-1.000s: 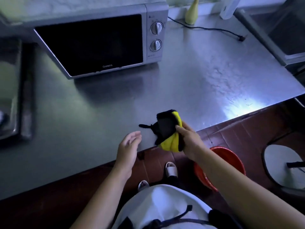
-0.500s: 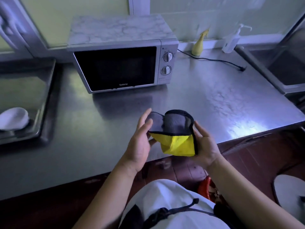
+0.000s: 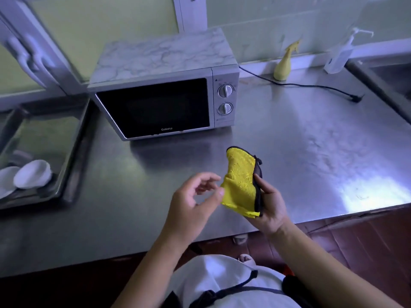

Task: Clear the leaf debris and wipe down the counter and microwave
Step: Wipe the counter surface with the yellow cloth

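Just above the front part of the brushed stainless-steel bench [image 3: 300, 152], the right hand [image 3: 270, 207] holds a folded yellow microfibre cloth with black edging [image 3: 241, 183] upright, thumb pressed along the black hem, fingers curled behind it. The left hand [image 3: 193, 203] hovers beside it, its fingers [image 3: 206, 178] loosely curled and holding nothing; whether its thumb tip touches the cloth's left edge cannot be told.

Behind them a silver microwave with a dark door and marble-patterned top [image 3: 164, 85] stands on the bench. Its black power cord [image 3: 311, 85] trails unplugged across the surface to the right, past a yellow spray bottle [image 3: 283, 65] and a clear pump bottle [image 3: 338, 56] at the wall. At left a metal tray [image 3: 73, 152] carries white bowls [image 3: 33, 174].
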A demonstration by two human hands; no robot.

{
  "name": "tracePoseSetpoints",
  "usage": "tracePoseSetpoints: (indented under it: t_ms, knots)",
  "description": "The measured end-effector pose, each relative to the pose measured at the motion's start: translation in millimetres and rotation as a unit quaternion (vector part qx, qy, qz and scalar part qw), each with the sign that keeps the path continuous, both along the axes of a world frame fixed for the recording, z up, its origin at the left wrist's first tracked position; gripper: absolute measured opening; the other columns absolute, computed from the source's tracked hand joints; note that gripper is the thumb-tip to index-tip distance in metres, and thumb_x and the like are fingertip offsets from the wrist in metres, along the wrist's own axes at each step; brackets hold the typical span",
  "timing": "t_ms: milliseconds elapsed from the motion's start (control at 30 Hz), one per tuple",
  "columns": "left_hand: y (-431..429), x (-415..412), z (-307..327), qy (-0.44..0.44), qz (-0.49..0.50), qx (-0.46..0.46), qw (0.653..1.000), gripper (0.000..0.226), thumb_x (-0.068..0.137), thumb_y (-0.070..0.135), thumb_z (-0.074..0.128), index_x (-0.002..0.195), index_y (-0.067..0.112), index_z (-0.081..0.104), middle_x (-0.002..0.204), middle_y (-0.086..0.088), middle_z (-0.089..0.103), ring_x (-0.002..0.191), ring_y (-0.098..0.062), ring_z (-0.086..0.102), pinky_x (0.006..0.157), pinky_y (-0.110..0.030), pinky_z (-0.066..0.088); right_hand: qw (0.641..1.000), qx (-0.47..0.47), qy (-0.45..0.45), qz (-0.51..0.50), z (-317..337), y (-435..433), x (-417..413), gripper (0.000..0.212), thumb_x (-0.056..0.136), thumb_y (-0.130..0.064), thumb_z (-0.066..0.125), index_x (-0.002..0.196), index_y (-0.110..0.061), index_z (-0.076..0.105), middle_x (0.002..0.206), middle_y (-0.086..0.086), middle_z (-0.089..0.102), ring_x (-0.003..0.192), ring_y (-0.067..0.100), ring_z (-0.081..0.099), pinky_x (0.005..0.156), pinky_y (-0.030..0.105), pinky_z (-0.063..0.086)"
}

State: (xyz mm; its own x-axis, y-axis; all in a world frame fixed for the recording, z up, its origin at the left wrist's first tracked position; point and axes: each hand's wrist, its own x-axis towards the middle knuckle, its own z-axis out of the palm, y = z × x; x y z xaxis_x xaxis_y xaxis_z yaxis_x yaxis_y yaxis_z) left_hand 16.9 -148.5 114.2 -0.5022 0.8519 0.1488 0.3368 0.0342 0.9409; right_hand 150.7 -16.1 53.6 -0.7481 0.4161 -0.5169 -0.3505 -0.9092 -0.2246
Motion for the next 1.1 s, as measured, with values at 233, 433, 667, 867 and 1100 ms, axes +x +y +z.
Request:
tracePoseSetpoints:
  t_ms: [233, 433, 667, 867, 1100]
  knots:
    - [51.8, 15.8, -41.3, 0.094, 0.095, -0.068, 0.989, 0.031, 0.086, 0.031, 0.069, 0.115, 0.021, 0.069, 0.109, -0.001, 0.062, 0.102, -0.013, 0.059, 0.096, -0.033, 0.048, 0.993, 0.042, 0.07, 0.081, -11.6, 44.4, 8.2, 0.053, 0.102, -0.038, 0.041, 0.143, -0.007, 0.052, 0.147, 0.02, 0.051, 0.133, 0.036, 0.052, 0.105, 0.054, 0.046]
    - [71.6, -18.6, -22.6, -0.385, 0.292, 0.056, 0.874, 0.013, 0.102, 0.014, 0.052, 0.096, 0.012, 0.064, 0.094, -0.007, 0.077, 0.082, -0.02, 0.073, 0.061, -0.033, 0.058, 0.984, 0.09, -0.072, 0.136, -26.9, 73.2, 15.0, 0.025, 0.094, -0.013, 0.059, 0.118, -0.013, 0.065, 0.115, 0.006, 0.071, 0.103, 0.027, 0.069, 0.083, 0.046, 0.056]
    - [78.4, -17.0, 13.5, -0.37, 0.253, 0.121, 0.886, 0.011, 0.096, 0.016, 0.056, 0.1, 0.009, 0.064, 0.098, -0.012, 0.075, 0.09, -0.023, 0.073, 0.069, -0.039, 0.06, 0.973, 0.073, -0.071, 0.205, -25.8, 91.9, -2.5, 0.015, 0.089, -0.023, 0.064, 0.1, -0.016, 0.07, 0.108, 0.012, 0.069, 0.105, 0.031, 0.066, 0.095, 0.053, 0.053]
    - [73.8, -6.7, 32.8, -0.294, 0.207, 0.092, 0.928, 0.012, 0.089, 0.027, 0.065, 0.093, 0.024, 0.076, 0.108, -0.012, 0.071, 0.093, -0.02, 0.068, 0.074, -0.036, 0.058, 0.956, 0.084, -0.089, 0.268, -22.2, 83.4, -30.8, 0.021, 0.081, -0.04, 0.072, 0.085, -0.021, 0.081, 0.097, 0.01, 0.075, 0.092, 0.028, 0.073, 0.082, 0.046, 0.058]
    - [41.0, -90.3, 33.7, -0.348, 0.33, 0.167, 0.861, 0.029, 0.102, 0.034, 0.047, 0.122, 0.017, 0.059, 0.114, 0.003, 0.074, 0.102, -0.012, 0.071, 0.072, -0.028, 0.059, 0.961, 0.04, -0.134, 0.237, -38.3, 106.0, -46.0, 0.043, 0.077, -0.018, 0.072, 0.118, -0.003, 0.068, 0.114, 0.018, 0.072, 0.093, 0.035, 0.073, 0.076, 0.049, 0.058]
